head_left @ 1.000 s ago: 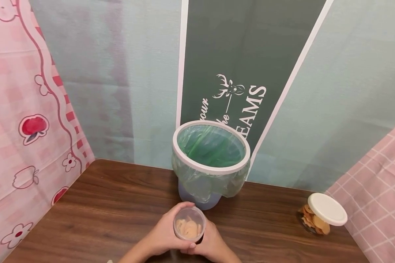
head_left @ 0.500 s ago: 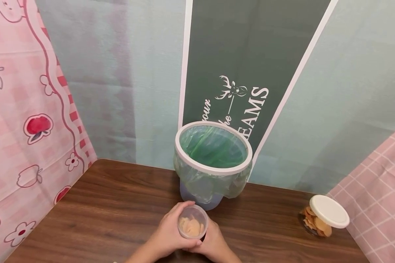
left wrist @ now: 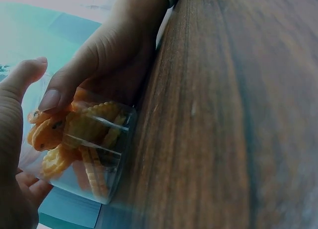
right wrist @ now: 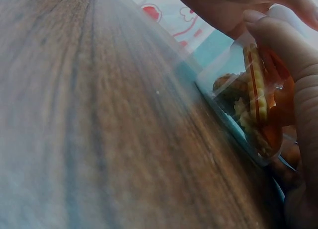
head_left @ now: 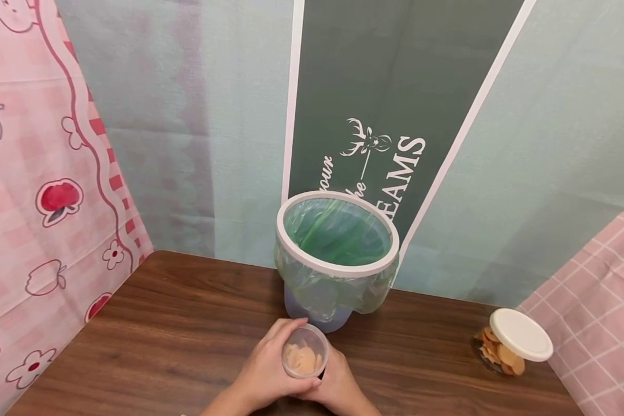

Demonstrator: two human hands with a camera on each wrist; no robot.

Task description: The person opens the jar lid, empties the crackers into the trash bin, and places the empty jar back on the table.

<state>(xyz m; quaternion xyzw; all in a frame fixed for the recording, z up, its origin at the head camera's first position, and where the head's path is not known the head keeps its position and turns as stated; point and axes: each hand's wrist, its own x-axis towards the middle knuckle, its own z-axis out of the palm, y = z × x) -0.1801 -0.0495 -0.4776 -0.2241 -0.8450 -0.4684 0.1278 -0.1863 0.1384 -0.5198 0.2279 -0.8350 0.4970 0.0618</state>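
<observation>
A clear plastic tub [head_left: 305,351] of pale crackers stands low at the near middle of the head view, with its round opening facing up. My left hand [head_left: 268,368] grips its left side, and my right hand [head_left: 337,381] holds it from the right. The left wrist view looks through the tub's wall at wavy-edged crackers [left wrist: 92,122], with the right thumb against the plastic. From the right wrist, the tub's base [right wrist: 223,112] appears at or very near the tabletop; I cannot tell whether they touch. Parts of the fingers are hidden behind the tub.
Just behind the tub stands a bin [head_left: 338,268] with a white rim and a green bag liner. A jar of crackers [head_left: 499,352] with a white lid [head_left: 521,334] sits at the right on the wooden table [head_left: 187,323]. Patterned cloths hang around the table.
The head view has shifted slightly, moving the bin, jar and hands a little to the right in the picture. Both hands keep the same hold on the tub.
</observation>
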